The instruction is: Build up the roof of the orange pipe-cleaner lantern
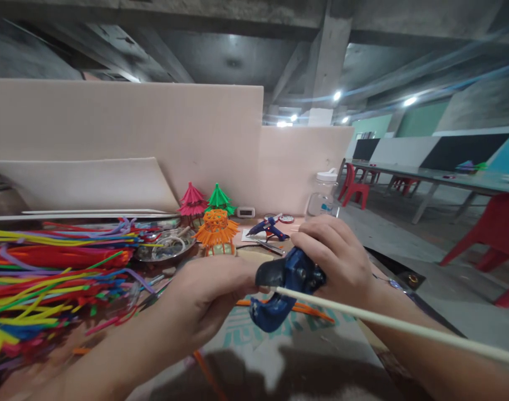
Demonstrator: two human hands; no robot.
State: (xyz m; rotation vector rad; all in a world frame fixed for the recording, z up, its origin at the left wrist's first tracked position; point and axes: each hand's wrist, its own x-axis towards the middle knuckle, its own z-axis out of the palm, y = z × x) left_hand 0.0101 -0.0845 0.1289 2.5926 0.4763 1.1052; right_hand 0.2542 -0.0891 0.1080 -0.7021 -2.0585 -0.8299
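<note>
My right hand (pixel 342 256) is wrapped round the handles of a blue pipe cutter (pixel 296 273) with a curved lower jaw. A long, thin cream rod (pixel 383 319) runs between its jaws and slants off past my right forearm to the right edge. My left hand (pixel 216 292) is closed at the jaw side, with its fingertips at the rod's near end, partly hidden by the cutter. Orange pipe cleaners (pixel 315 313) lie below the cutter on a printed sheet (pixel 246 334). Just beyond my left hand stands an orange pagoda-like model (pixel 216 225).
Bundles of coloured pipe cleaners (pixel 49 278) fill the left side, beside a metal dish (pixel 190 245). Pink (pixel 191 200) and green (pixel 218 199) models, a glue gun (pixel 266 227) and a clear jar (pixel 322 203) stand behind. A pale board (pixel 175 128) borders the table's back.
</note>
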